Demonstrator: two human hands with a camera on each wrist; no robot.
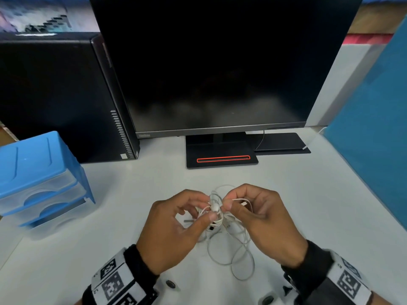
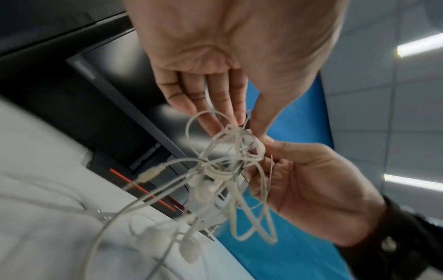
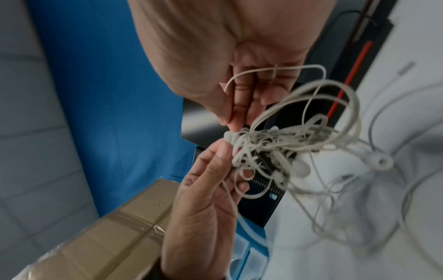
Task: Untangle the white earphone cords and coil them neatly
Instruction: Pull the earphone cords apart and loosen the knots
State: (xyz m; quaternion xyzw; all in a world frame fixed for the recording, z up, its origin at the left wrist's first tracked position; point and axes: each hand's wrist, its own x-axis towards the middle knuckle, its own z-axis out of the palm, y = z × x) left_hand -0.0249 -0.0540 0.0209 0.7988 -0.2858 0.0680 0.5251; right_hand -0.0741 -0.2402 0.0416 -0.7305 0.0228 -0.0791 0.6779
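Fingers [image 1: 211,215] of the left hand [image 1: 174,232] and those of the right hand [image 1: 262,223] meet over the white earphone cords [image 1: 220,219], each hand pinching the knot between thumb and forefinger, the remaining fingers loosely curled behind. The knot sits directly between the two sets of fingertips and is lifted off the table [image 1: 286,190]. Below the fingers, several loose loops hang toward the person and trail onto the table. In the left wrist view the left thumb and forefinger close on the top of the tangle [image 2: 230,151], with the right hand [image 2: 311,189] gripping it from the opposite side; a plug-like end and at least one earbud dangle under the fingers, blurred. In the right wrist view the right fingers [image 3: 239,109] pinch one strand at the edge of the bundle [image 3: 275,147], the left hand [image 3: 206,199] just beneath, and an earbud hangs beyond. How many cords make up the knot cannot be told; the strands cross too densely and parts lie behind the fingers. Both wrists are cut off at the lower edge of the head view. Beyond the fingers stands a dark monitor [image 1: 220,62] on its base [image 1: 222,158]; to the left of it, a blue drawer unit [image 1: 39,177] and a black computer tower [image 1: 55,95]; to the right, a blue partition [image 1: 374,128].
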